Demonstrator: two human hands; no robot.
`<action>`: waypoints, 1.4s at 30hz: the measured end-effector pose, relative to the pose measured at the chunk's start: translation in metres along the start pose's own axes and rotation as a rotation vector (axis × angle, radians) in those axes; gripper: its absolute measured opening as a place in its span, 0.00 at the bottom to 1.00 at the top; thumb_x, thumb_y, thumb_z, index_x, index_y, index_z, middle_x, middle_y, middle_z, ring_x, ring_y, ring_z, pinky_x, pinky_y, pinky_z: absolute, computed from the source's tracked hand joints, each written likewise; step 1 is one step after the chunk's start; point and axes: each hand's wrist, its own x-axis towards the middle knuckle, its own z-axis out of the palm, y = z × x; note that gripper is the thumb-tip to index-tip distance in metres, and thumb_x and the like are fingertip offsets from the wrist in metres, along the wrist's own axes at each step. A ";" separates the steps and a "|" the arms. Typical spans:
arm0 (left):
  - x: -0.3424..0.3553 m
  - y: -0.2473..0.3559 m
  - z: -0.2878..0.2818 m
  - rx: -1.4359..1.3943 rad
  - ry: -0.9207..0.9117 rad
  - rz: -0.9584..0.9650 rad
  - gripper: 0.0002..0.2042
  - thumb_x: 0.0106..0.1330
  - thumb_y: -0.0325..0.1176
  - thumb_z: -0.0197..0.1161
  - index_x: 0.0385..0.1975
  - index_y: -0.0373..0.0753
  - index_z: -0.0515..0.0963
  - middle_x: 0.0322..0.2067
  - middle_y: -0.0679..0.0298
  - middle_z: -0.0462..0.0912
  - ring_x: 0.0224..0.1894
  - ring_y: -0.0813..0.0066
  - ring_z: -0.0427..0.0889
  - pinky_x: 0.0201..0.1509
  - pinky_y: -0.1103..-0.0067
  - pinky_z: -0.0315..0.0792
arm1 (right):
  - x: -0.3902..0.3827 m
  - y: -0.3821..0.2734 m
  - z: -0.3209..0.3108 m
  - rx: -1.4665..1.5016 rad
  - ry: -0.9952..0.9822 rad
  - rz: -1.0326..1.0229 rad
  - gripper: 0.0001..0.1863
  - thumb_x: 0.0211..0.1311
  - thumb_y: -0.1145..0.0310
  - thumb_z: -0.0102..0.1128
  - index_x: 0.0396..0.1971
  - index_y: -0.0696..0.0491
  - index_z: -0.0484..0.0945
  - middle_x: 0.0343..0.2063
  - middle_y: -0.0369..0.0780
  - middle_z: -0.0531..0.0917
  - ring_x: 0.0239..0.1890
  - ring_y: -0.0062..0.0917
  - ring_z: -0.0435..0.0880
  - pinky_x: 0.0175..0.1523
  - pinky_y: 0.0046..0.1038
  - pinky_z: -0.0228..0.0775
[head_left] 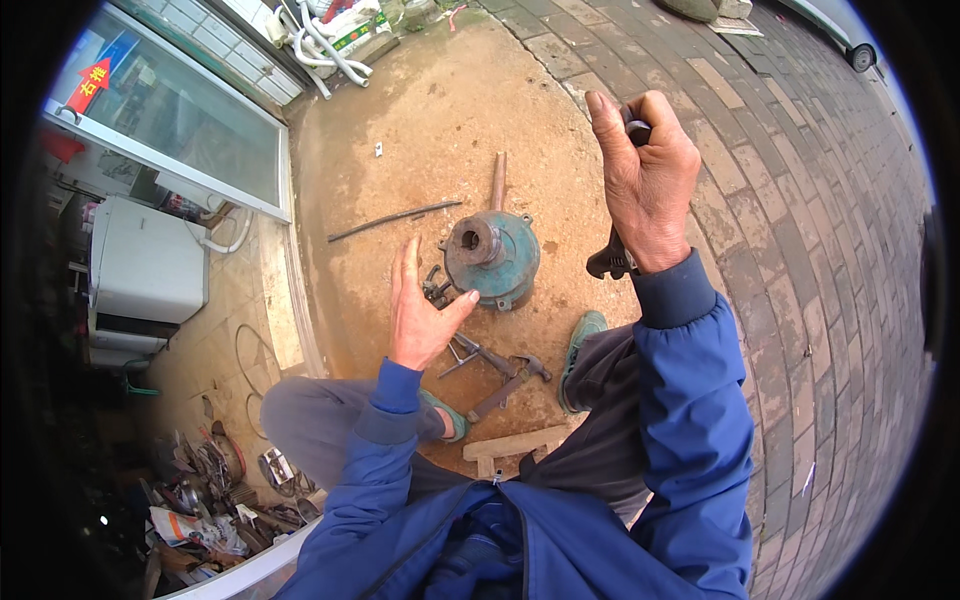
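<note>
My right hand (650, 180) is raised off to the right, its fingers wrapped round a dark adjustable wrench (612, 258). The wrench's head sticks out below the fist and its other end shows by the thumb. Lower and to the left, my left hand (420, 320) is open, thumb and fingers spread, holding nothing. Just beyond it a green round metal housing (515, 262) sits on the ground, with a rusty hollow collar (474, 242) on top. A brown rod (499, 180) extends from its far side. Small dark metal parts (436, 288) lie between the housing and my left hand.
A claw hammer (505, 390) and a T-shaped metal tool (460, 355) lie between my feet, near a wooden piece (515, 442). A thin black bar (395, 220) lies beyond the left hand. Left are a glass door (190, 110), a white appliance (148, 258) and piled scrap (215, 490).
</note>
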 end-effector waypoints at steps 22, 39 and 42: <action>0.095 0.042 0.018 0.499 -0.360 0.264 0.27 0.42 0.36 0.79 0.46 0.37 0.83 0.36 0.50 0.87 0.40 0.54 0.87 0.45 0.67 0.80 | 0.013 0.009 0.011 0.032 0.042 -0.128 0.21 0.64 0.58 0.71 0.24 0.55 0.71 0.13 0.38 0.70 0.16 0.21 0.64 0.22 0.26 0.63; 0.096 0.045 0.007 0.652 -0.505 0.299 0.30 0.49 0.40 0.75 0.55 0.41 0.75 0.40 0.50 0.80 0.41 0.46 0.83 0.45 0.59 0.78 | 0.011 0.011 0.020 -0.037 -0.004 -0.104 0.20 0.64 0.58 0.71 0.24 0.55 0.71 0.14 0.37 0.72 0.20 0.24 0.69 0.24 0.27 0.65; 0.084 0.023 0.013 0.532 -0.380 0.372 0.31 0.49 0.38 0.78 0.55 0.41 0.75 0.42 0.51 0.80 0.43 0.46 0.83 0.46 0.61 0.78 | 0.010 0.007 0.016 -0.079 -0.058 -0.101 0.18 0.63 0.59 0.70 0.26 0.55 0.72 0.17 0.43 0.80 0.22 0.39 0.83 0.27 0.35 0.73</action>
